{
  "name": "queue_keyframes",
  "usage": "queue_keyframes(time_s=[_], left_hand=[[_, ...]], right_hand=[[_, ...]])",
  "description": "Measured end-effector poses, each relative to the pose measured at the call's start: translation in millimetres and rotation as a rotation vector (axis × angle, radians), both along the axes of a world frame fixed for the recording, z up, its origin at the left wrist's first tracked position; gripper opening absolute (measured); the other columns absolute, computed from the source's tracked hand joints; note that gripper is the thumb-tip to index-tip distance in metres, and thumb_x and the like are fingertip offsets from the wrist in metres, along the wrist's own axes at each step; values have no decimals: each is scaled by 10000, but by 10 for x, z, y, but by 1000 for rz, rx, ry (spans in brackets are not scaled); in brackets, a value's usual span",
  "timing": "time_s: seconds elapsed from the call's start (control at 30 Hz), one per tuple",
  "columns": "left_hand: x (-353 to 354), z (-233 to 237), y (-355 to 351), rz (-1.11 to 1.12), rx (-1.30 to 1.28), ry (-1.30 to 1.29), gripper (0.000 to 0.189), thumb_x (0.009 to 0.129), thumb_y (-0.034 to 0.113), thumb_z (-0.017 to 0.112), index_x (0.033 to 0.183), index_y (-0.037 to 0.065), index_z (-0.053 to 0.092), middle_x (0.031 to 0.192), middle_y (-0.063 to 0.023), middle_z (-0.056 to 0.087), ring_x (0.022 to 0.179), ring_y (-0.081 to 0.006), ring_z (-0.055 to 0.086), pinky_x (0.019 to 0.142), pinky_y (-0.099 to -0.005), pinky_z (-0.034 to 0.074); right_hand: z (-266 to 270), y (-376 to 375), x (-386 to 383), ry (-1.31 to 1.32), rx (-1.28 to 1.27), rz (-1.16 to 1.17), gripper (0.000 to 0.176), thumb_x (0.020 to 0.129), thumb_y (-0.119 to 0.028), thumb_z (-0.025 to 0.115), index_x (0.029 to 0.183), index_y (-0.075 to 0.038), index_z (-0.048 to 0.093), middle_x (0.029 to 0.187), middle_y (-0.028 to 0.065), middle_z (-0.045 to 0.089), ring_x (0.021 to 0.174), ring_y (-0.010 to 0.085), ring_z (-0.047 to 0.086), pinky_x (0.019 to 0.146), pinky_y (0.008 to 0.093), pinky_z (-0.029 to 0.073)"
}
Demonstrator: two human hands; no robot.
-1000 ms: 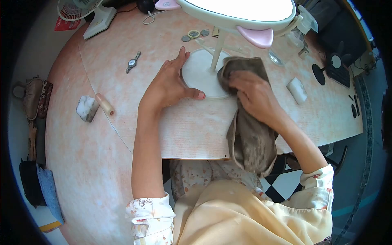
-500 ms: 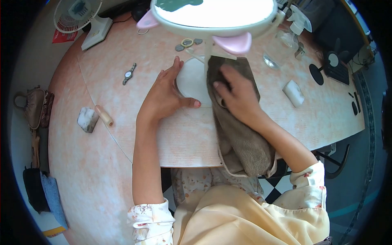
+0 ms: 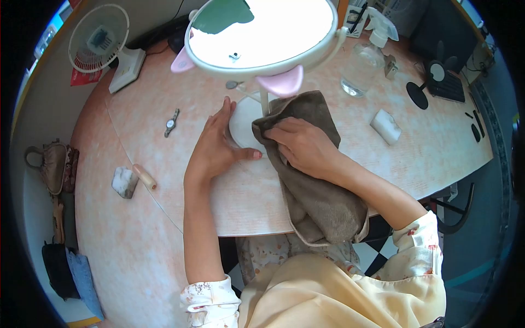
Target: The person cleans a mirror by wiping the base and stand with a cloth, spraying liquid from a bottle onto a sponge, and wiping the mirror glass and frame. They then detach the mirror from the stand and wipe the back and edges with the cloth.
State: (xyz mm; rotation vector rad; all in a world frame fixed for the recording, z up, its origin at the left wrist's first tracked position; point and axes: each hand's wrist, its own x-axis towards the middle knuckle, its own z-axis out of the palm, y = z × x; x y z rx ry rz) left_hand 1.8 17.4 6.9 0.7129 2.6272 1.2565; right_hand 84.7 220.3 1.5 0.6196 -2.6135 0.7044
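A round mirror (image 3: 262, 38) with pink tabs stands on a thin stem over a round white base (image 3: 243, 127) on the table. My left hand (image 3: 219, 145) rests at the left edge of that base, thumb and fingers spread apart. In my right hand (image 3: 303, 143) is a brown cloth (image 3: 322, 202), bunched under the fingers beside the base and stem. The cloth's upper part covers the base's right side, and its lower part hangs over the table's front edge.
On the table (image 3: 147, 229) are a wristwatch (image 3: 171, 123), two white blocks (image 3: 124, 182) (image 3: 386, 127), a beige tube (image 3: 145, 177), a white fan (image 3: 99, 39), a spray bottle (image 3: 362, 65), a small black stand (image 3: 418, 95) and a keyboard (image 3: 445, 86).
My right hand has shifted left and gathered the cloth's edge against the base. The mirror head appears farther left and tilted. My left hand still rests at the base.
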Motion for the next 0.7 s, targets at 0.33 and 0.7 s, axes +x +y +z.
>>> queue_keyframes(time_s=[0.33,0.7], left_hand=[[16,51,13,65,-32,22,1143,576,141,910,1542,138,299,1597,-213,221,1485,-286,231,1191,-415,252],[-70,199,92,107,553,163,623,905,201,706,1455,68,445,1480,-178,457,1425,-270,367,1124,-394,330]], right_hand=[[191,417,180,-106,-276,-118,265,880,-82,510,1072,59,625,1045,226,650,998,396,594,892,465,474],[376,487,288,-265,-932,-151,224,934,-125,583,1069,51,614,926,131,675,856,193,620,802,314,474]])
